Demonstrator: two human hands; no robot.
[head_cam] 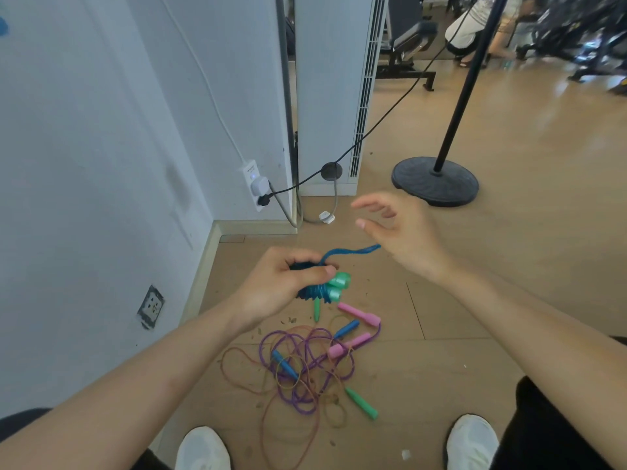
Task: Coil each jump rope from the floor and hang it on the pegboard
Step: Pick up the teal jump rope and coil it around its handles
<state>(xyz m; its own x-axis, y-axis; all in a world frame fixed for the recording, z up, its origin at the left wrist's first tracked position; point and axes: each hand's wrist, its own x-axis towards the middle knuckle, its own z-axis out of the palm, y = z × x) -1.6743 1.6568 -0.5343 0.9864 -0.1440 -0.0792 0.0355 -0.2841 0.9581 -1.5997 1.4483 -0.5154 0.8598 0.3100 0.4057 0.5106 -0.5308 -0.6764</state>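
Observation:
My left hand [288,283] grips a coiled blue jump rope [314,290] whose two green handles [337,286] stick out to the right of my thumb. A loose blue rope end [353,251] arcs up and right from the coil. Beside that end, my right hand [403,232] hovers with fingers spread, holding nothing. On the floor below lies a tangle of ropes [305,371]: a purple one with pink handles [359,315], an orange one with blue handles [285,364], and a green handle [361,403]. No pegboard is in view.
A white wall with a power strip [256,184] and cables stands at left, a white cabinet [334,96] behind. A black pole stand with round base [436,179] is at right. My white shoes [203,449] are near the bottom edge. A person crouches far back.

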